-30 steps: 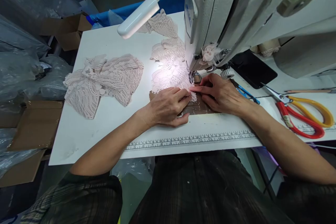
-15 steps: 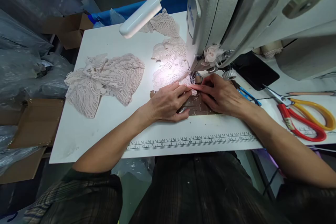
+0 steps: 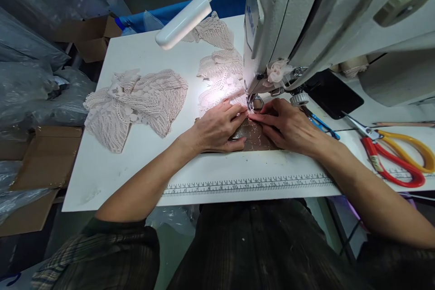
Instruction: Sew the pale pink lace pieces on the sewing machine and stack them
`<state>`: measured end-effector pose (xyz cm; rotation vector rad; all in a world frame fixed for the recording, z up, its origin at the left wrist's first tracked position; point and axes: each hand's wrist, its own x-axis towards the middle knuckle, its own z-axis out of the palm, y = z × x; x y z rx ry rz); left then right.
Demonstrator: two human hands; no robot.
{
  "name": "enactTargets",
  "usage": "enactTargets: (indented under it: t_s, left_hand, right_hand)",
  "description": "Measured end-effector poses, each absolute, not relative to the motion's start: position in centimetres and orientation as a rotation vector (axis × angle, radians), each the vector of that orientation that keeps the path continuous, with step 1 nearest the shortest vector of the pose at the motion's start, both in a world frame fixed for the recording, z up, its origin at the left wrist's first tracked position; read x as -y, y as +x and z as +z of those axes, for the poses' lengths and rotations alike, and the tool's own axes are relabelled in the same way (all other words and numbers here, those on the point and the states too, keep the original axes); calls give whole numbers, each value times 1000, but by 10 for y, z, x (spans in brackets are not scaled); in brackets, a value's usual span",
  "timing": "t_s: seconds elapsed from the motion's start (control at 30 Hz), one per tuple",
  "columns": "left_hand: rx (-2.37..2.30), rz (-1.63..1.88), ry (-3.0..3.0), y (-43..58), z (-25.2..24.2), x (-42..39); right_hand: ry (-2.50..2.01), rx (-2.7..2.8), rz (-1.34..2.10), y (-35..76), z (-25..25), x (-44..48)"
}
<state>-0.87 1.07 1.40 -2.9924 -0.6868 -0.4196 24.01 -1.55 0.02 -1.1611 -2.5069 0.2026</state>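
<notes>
Both left hand (image 3: pixel 220 129) and right hand (image 3: pixel 289 124) sit at pale-pink openwork lace (image 3: pixel 227 82); pinch unclear. Feed flat, keeping skin clear of silver metal presser foot (image 3: pixel 250 102).

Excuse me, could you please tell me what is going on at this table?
A person has both hands at a sewing machine. The left hand lies against the pale lace, and the right hand points a finger at its near edge, just in front of the presser foot. A lamp lights the lace. More lace lies to the left, and scissors rest on the right.
</notes>
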Motion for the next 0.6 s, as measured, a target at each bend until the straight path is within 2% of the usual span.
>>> enactTargets:
  t_s: [0.47,0.6]
  left_hand:
    - [766,-354,-3005,-9,17,-18]
    - [769,-333,-2945,-8,16,-20]
  right_hand:
    - [-1259,2452,163,233,-5,16]
    - [-1247,2386,271,237,6,16]
